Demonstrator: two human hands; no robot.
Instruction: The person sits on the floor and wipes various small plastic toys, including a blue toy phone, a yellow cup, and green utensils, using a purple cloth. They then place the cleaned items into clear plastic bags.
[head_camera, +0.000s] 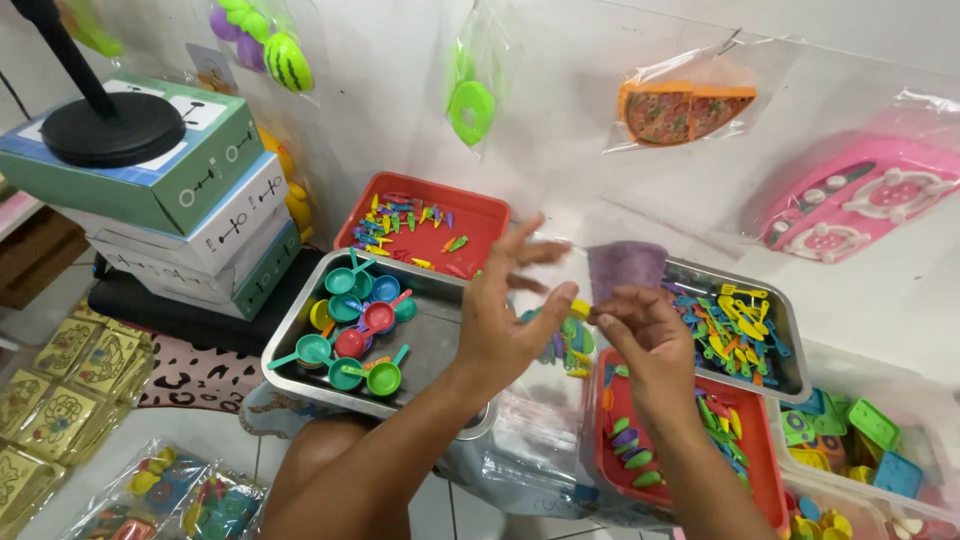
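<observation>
Both hands meet at centre frame: left hand (500, 320) with fingers spread apart, holding nothing clearly visible; right hand (645, 325) pinching the lower edge of a purple piece (627, 268), which stands upright above it, long axis roughly vertical. A small yellow piece (579, 309) shows between the hands; which hand holds it cannot be told. Left of the left hand, a metal tray (440, 345) holds small toy pans (355, 330). Beyond, a red tray (480, 215) holds coloured bits. Right of the right hand, another metal tray (790, 370) holds toy utensils (730, 325); below it, a red bin (760, 470) holds small oval pieces (632, 452).
</observation>
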